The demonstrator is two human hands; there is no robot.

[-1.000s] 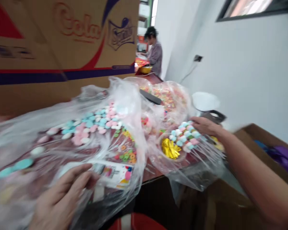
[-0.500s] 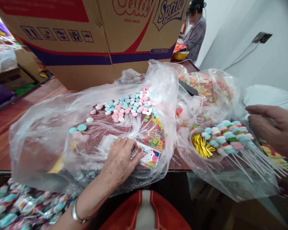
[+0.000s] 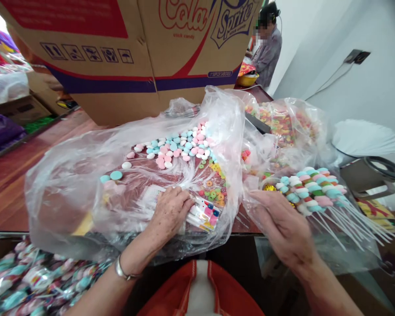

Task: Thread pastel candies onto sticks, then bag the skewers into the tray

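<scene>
My left hand (image 3: 173, 210) rests on a stack of clear printed plastic bags (image 3: 209, 215) near the table's front edge, its fingers curled and its thumb drawn in against the top bag. My right hand (image 3: 281, 226) reaches leftward in the air, fingers stretched out and holding nothing I can see. It partly covers a bowl of gold twist ties (image 3: 270, 187). Right of it lies a pile of marshmallow skewers (image 3: 316, 188) with white sticks. Behind my left hand, pink, blue and white candies (image 3: 174, 147) and ring-shaped gummies (image 3: 213, 191) lie on clear plastic sheeting (image 3: 69, 175).
A large cardboard box (image 3: 134, 101) stands at the back. Bagged gummies (image 3: 283, 118) and a grey mug-like container (image 3: 371, 175) are on the right. Wrapped candy skewers (image 3: 36, 281) fill a box at lower left. A person (image 3: 268, 48) works in the background.
My right hand has swung in from the far right to beside the twist-tie bowl, uncovering the grey container. My left fingers and thumb have drawn together on the bags.
</scene>
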